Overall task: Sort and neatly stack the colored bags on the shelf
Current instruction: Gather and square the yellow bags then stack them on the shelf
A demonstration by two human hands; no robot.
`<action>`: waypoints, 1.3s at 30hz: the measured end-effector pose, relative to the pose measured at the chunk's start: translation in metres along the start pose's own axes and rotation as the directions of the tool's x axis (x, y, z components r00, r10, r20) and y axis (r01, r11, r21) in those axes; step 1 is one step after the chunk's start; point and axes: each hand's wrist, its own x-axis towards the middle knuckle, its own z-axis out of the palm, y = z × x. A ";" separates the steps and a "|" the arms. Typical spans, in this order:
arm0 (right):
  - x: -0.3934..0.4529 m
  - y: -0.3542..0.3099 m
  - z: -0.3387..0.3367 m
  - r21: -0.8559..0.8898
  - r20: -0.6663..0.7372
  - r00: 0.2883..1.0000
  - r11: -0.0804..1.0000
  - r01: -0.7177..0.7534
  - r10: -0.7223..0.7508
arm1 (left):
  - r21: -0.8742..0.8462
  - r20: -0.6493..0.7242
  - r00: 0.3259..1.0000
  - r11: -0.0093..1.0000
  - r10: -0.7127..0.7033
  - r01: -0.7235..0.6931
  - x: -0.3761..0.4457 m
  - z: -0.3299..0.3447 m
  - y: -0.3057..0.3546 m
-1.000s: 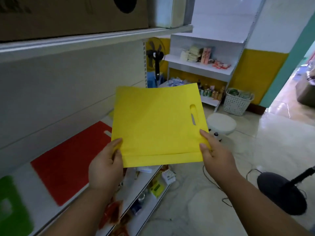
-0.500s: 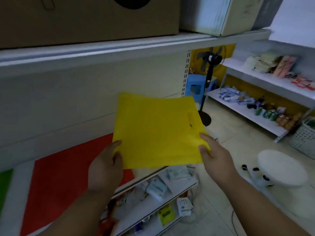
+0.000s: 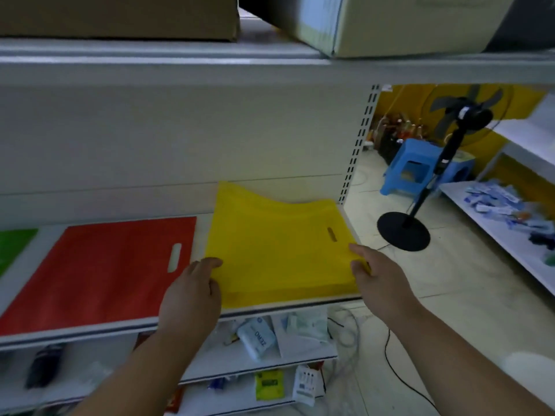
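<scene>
Since the earlier frame the yellow bag [image 3: 279,250] has come down from the air and now lies on the shelf [image 3: 198,226], at its right end, just right of the red bag [image 3: 99,271]. Its far left corner is bent up against the back wall. The left hand [image 3: 192,295] pinches the near left corner, and the right hand [image 3: 375,277] pinches the near right edge. A green bag [image 3: 13,247] shows left of the red bag. I judge the step in hand is laying down the yellow bag. The next move calls for pulling it a little toward the front, so the corner falls flat, then letting go.
</scene>
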 end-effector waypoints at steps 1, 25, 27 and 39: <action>0.006 0.006 -0.003 -0.049 0.016 1.000 0.999 0.014 -0.013 | 0.035 -0.003 1.000 0.999 -0.008 0.008 0.000 0.006 0.005; 0.010 -0.007 0.002 -0.577 0.149 0.965 0.774 0.261 -0.215 | 0.521 0.011 1.000 0.854 0.016 -0.020 -0.011 0.022 0.011; 0.003 -0.034 0.016 -0.551 0.164 0.946 0.769 0.324 -0.281 | 0.445 -0.041 0.997 0.894 0.070 -0.044 -0.022 0.010 -0.003; -0.102 -0.308 0.207 -0.300 0.201 0.760 0.700 0.648 -0.618 | 0.392 -0.294 0.947 0.888 -0.127 0.241 -0.156 -0.167 -0.219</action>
